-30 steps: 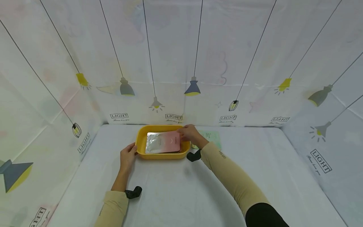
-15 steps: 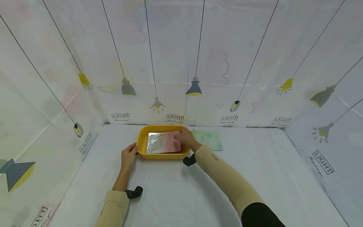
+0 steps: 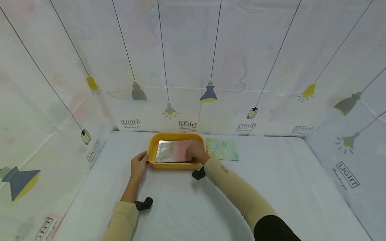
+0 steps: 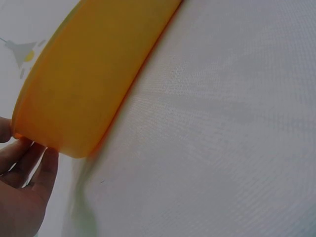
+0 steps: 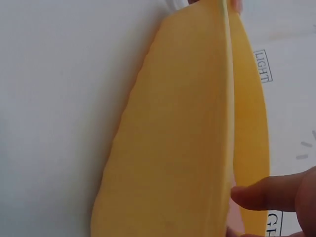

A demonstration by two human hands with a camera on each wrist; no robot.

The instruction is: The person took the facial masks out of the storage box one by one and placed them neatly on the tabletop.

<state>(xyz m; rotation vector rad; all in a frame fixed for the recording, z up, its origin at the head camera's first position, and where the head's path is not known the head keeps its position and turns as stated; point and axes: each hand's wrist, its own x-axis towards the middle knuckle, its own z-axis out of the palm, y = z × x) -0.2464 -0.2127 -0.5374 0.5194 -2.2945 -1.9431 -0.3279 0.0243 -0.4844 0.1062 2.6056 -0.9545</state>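
A yellow plastic tray [image 3: 175, 166] stands near the far edge of the table. My left hand [image 3: 138, 167] holds its left end, thumb at the rim and fingers against the outer wall, as the left wrist view also shows. Inside the tray lies a flat pink-and-silver sheet-mask packet [image 3: 172, 151]. My right hand [image 3: 197, 151] reaches over the tray's right end and pinches the packet's right edge. In the right wrist view the thumb [image 5: 261, 193] dips behind the tray's near wall [image 5: 173, 128], which hides most of the fingers and packet.
A light green packet [image 3: 223, 149] lies flat on the white table [image 3: 181, 207], just right of the tray. Behind the table rises a white cloth wall [image 3: 271, 110] printed with lamps. Black wrist cameras [image 3: 144, 204] sit on both wrists.
My right hand has moved left and lower into the tray, over the packet's right part. The packet has shifted slightly left within the tray. More of the green packet shows. The left hand keeps its hold.
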